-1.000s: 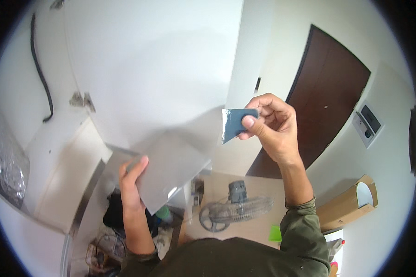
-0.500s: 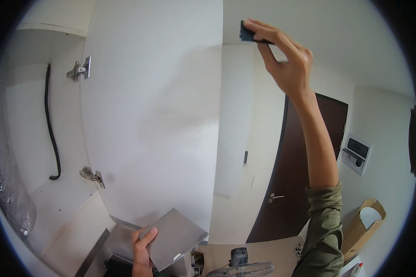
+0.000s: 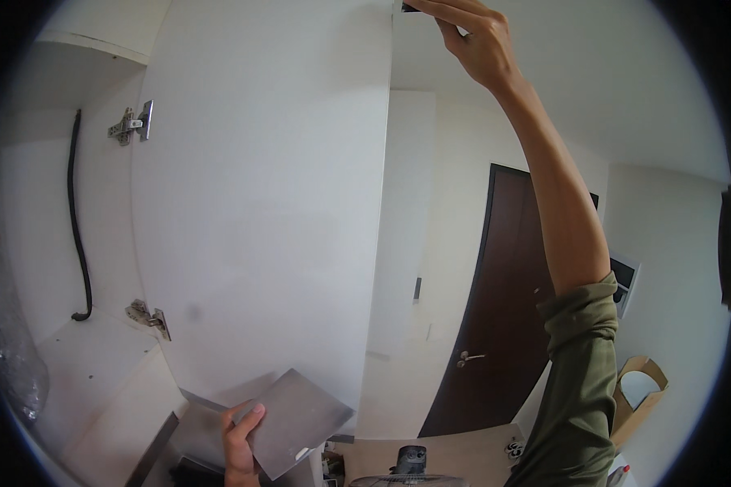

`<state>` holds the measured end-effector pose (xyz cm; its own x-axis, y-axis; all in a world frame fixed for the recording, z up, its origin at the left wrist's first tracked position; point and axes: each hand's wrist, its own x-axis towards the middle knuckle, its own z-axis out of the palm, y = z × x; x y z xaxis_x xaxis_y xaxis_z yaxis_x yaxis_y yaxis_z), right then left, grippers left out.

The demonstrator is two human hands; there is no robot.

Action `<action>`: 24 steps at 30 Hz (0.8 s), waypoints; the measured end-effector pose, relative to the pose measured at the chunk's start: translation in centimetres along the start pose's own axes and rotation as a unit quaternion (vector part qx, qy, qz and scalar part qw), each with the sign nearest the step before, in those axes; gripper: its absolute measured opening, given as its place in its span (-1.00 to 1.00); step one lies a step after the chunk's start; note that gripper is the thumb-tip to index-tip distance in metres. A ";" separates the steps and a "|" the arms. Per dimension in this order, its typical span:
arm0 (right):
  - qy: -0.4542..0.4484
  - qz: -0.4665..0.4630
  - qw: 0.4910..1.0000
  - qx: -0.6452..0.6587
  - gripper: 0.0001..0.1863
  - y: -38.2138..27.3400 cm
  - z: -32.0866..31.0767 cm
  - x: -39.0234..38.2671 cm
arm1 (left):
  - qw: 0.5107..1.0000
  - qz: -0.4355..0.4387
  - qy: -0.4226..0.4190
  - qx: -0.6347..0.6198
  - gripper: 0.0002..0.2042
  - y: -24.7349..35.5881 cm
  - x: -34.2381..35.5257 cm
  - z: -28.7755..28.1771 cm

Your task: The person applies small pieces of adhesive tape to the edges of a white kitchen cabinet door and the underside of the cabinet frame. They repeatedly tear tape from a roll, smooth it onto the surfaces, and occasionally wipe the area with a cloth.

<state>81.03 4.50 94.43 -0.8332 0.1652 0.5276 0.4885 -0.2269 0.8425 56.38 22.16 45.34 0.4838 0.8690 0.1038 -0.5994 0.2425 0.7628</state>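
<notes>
A white cabinet door (image 3: 260,187) stands swung out on two metal hinges, (image 3: 138,122) being the upper hinge. Low in front of it, my left hand (image 3: 239,446) grips a flat grey rectangular panel (image 3: 300,426) by its left edge, thumb on its face. A small bright slot shows near the panel's lower edge. My right hand (image 3: 479,36) reaches high, its fingers pinching a small flat dark piece (image 3: 412,7) at the upper part of the door's free edge. Most of that piece is cut off by the picture's top.
Left is the cabinet interior (image 3: 36,187) with a black cable (image 3: 75,219) and clear plastic wrap (image 3: 12,357). Below stands a fan (image 3: 411,463). A brown door (image 3: 495,316), an open cardboard box (image 3: 638,398) and a wall panel (image 3: 624,284) lie to the right.
My right hand has moved up and slightly left, bringing the dark piece to the door's edge. My left hand still holds the grey panel, and the view has shifted slightly.
</notes>
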 end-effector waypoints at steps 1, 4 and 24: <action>-0.002 -0.003 1.000 0.002 -0.63 0.3 0.2 0.1 | 1.000 -0.003 -0.006 0.001 -0.59 0.0 0.0 0.0; -0.009 -0.013 1.000 0.006 -0.62 0.9 0.9 0.1 | 1.000 -0.009 -0.022 0.003 -0.56 0.2 0.0 -0.1; -0.001 0.016 1.000 0.025 -0.69 1.7 2.8 -1.5 | 1.000 0.010 0.015 0.004 -0.59 -0.4 -0.4 -0.1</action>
<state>83.81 6.57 95.42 -0.8164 0.1604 0.5547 0.5272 -0.1849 0.8294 56.36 21.80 44.94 0.4521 0.8864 0.0991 -0.6028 0.2217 0.7664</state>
